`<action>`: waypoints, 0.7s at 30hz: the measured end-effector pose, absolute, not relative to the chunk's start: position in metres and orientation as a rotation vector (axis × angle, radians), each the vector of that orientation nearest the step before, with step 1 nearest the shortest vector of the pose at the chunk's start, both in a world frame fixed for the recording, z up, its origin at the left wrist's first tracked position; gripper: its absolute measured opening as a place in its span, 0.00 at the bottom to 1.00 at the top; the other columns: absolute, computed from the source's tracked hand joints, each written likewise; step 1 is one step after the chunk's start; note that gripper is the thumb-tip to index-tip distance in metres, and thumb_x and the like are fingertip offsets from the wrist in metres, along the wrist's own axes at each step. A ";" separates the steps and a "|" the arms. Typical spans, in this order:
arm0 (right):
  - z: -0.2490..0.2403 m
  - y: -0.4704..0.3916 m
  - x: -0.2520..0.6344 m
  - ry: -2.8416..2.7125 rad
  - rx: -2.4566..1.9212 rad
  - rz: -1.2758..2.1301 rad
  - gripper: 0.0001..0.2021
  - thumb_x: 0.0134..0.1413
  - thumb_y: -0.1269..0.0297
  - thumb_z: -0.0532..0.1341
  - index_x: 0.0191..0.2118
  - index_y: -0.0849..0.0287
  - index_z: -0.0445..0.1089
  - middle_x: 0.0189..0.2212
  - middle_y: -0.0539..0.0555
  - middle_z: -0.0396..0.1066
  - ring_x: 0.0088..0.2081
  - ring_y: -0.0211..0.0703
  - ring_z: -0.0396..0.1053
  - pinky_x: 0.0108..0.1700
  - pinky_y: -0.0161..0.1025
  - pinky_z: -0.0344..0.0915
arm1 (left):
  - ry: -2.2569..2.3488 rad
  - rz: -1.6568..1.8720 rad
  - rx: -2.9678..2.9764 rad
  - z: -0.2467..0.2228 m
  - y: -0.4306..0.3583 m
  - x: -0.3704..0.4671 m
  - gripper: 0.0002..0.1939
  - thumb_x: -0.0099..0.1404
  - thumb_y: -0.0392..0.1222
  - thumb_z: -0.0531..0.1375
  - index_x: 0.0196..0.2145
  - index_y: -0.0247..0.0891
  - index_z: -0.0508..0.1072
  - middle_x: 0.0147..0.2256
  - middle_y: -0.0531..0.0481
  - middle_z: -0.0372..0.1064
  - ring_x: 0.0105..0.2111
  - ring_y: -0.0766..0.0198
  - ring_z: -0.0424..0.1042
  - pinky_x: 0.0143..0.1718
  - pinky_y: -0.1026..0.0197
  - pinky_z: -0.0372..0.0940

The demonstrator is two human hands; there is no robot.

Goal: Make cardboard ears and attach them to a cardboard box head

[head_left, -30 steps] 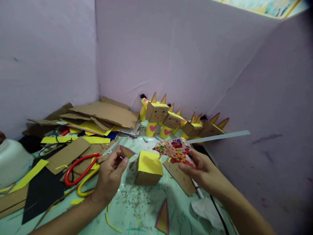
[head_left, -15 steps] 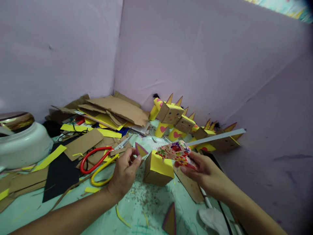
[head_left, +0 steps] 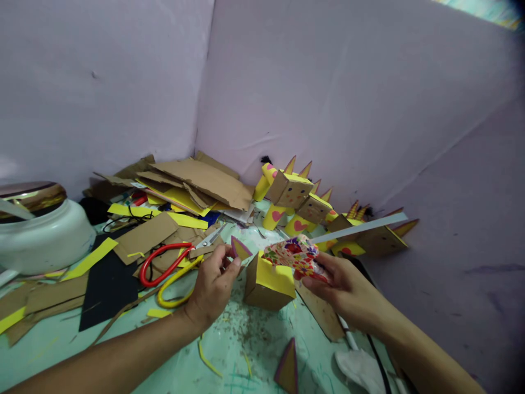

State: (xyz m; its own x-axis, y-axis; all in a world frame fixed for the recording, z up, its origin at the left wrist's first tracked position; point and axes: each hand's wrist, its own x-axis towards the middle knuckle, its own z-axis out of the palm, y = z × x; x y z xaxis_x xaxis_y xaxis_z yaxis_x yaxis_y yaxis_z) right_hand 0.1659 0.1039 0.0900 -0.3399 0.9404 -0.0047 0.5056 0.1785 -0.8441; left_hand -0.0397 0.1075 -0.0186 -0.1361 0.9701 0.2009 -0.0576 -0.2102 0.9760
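Observation:
My left hand [head_left: 215, 284] pinches a small cardboard triangle [head_left: 240, 249] with purple edges and a yellowish middle. My right hand [head_left: 344, 284] is closed around a flower-patterned hot glue gun [head_left: 293, 254], from whose back a long whitish glue stick [head_left: 361, 227] slants up to the right. Its nozzle end points left, over a small cardboard box [head_left: 268, 290] with a yellow top. That box stands on the table between my hands; whether the nozzle touches it I cannot tell. A second purple-edged triangle [head_left: 287, 366] lies near the front edge of the view.
Red-and-yellow-handled scissors [head_left: 166, 265] lie left of my left hand among cardboard scraps [head_left: 143, 238] and black paper [head_left: 106, 287]. A cardboard pile [head_left: 205, 178] leans at the back. Yellow spiked cardboard figures [head_left: 291, 189] stand along the wall. A white pot [head_left: 45, 235] is far left.
The view has shifted slightly, so things appear a little further right. Both hands keep their holds, and the triangle and glue gun stay in nearly the same place.

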 end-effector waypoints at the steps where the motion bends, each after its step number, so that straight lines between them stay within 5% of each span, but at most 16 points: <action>1: 0.090 0.104 0.166 -1.937 -1.365 1.048 0.14 0.46 0.67 0.61 0.42 0.59 0.73 0.37 0.55 0.77 0.40 0.52 0.73 0.41 0.41 0.68 | 1.142 1.491 1.242 -0.018 0.108 -0.040 0.08 0.59 0.44 0.57 0.34 0.38 0.70 0.28 0.51 0.69 0.28 0.61 0.67 0.28 0.62 0.61; 8: 0.089 0.105 0.170 -1.993 -1.383 1.019 0.16 0.47 0.68 0.60 0.45 0.59 0.71 0.40 0.55 0.76 0.39 0.51 0.73 0.41 0.42 0.67 | 1.116 1.491 1.201 -0.017 0.108 -0.039 0.08 0.57 0.43 0.58 0.34 0.38 0.70 0.29 0.51 0.70 0.29 0.61 0.68 0.29 0.62 0.61; 12: 0.097 0.104 0.166 -1.930 -1.399 0.981 0.13 0.44 0.67 0.63 0.39 0.59 0.73 0.35 0.54 0.76 0.36 0.49 0.72 0.39 0.39 0.67 | 1.109 1.494 1.179 -0.016 0.109 -0.040 0.07 0.56 0.43 0.58 0.32 0.38 0.69 0.28 0.52 0.68 0.28 0.62 0.67 0.29 0.63 0.61; 17: 0.094 0.094 0.181 -1.517 -1.528 0.917 0.11 0.37 0.59 0.69 0.24 0.58 0.69 0.15 0.46 0.64 0.19 0.37 0.63 0.20 0.30 0.61 | 1.119 1.480 1.074 -0.016 0.112 -0.037 0.06 0.57 0.44 0.56 0.29 0.39 0.64 0.21 0.57 0.61 0.22 0.66 0.63 0.23 0.65 0.57; 21: 0.065 0.079 0.199 -1.164 -1.550 0.923 0.16 0.44 0.51 0.66 0.24 0.60 0.67 0.13 0.45 0.59 0.13 0.31 0.53 0.12 0.27 0.50 | 1.116 1.436 0.929 -0.018 0.117 -0.035 0.06 0.57 0.43 0.54 0.29 0.39 0.62 0.23 0.56 0.62 0.19 0.68 0.63 0.18 0.66 0.57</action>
